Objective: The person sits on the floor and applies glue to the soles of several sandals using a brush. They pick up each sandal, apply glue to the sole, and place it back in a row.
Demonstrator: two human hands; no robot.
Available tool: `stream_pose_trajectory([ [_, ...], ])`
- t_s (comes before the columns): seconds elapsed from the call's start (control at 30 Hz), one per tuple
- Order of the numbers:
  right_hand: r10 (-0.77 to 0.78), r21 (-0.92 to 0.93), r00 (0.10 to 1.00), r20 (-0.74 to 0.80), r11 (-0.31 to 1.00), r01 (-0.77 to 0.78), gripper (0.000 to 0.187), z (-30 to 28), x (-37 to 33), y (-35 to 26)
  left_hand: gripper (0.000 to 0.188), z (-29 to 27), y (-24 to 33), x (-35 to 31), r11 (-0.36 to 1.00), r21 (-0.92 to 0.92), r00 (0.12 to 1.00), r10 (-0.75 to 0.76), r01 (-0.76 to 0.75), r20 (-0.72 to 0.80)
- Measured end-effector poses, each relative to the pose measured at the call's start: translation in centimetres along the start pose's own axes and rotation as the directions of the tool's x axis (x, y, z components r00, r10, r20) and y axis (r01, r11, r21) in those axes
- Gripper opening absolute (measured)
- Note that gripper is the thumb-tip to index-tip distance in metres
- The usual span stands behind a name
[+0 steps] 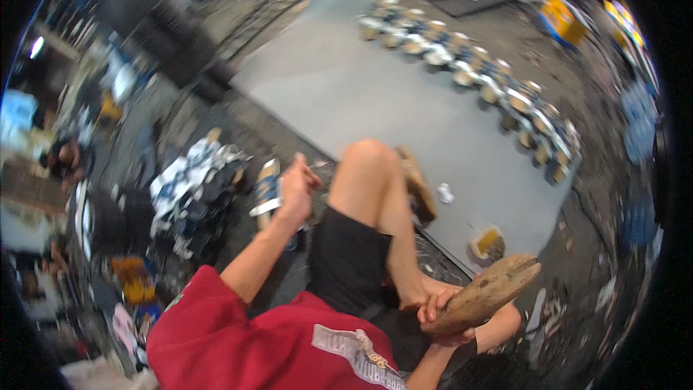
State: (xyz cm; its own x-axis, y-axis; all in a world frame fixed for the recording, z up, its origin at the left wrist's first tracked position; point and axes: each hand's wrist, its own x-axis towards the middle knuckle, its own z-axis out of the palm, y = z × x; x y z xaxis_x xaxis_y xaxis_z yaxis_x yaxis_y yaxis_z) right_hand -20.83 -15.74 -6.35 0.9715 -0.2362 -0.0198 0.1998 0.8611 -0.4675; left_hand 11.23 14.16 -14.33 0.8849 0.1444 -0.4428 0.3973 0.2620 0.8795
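Note:
My right hand (pixel 453 335) grips the near end of a worn wooden shoe last (pixel 487 294), held tilted over my bent right leg. Beyond my raised knee, my left hand (pixel 294 186) hangs in the air with its fingers curled. Whatever those fingers may hold is too blurred to make out. Close beside that hand lies a last with blue and white straps (pixel 268 186) on it. Another brown, shoe-shaped piece (pixel 417 184) rests at the edge of the grey sheet (pixel 346 94), partly behind my knee. A small yellow-and-white piece (pixel 486 244) sits near the held last.
A long row of strapped sandals on lasts (pixel 465 72) runs along the sheet's far right side. To the left are a heap of white and dark cut pieces (pixel 195 188) and stacked dark cylinders (pixel 159 29). A crumpled white scrap (pixel 445 193) lies on the sheet.

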Motion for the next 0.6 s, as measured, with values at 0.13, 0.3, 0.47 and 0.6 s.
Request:
stream_pose_trajectory([
  [0.13, 0.144, 0.255, 0.982, -0.120, 0.961, -0.109, 0.093, 0.7, -1.7, 4.0, 0.043, -4.2, -6.4, -7.2, 0.960, 0.277, 0.991, -0.014, 0.049, -0.130],
  [0.3, 0.126, 0.088, 0.966, -0.224, 0.990, -0.109, 0.089, 0.2, -0.6, 4.2, 0.045, -7.5, -9.0, -11.8, 0.725, 0.648, 0.924, 0.373, -0.234, -0.083],
  [0.47, 0.127, -0.106, 0.965, -0.228, 0.982, -0.155, 0.087, 0.3, 1.1, 3.1, 0.061, -10.7, -4.0, -4.3, 0.388, 0.878, 0.644, 0.754, -0.280, -0.127],
  [0.6, 0.276, -0.276, 0.917, -0.288, 0.893, -0.355, 0.079, -0.6, 1.9, 2.8, 0.102, -13.4, -3.5, 1.3, 0.498, 0.867, 0.810, 0.494, 0.034, -0.315],
])
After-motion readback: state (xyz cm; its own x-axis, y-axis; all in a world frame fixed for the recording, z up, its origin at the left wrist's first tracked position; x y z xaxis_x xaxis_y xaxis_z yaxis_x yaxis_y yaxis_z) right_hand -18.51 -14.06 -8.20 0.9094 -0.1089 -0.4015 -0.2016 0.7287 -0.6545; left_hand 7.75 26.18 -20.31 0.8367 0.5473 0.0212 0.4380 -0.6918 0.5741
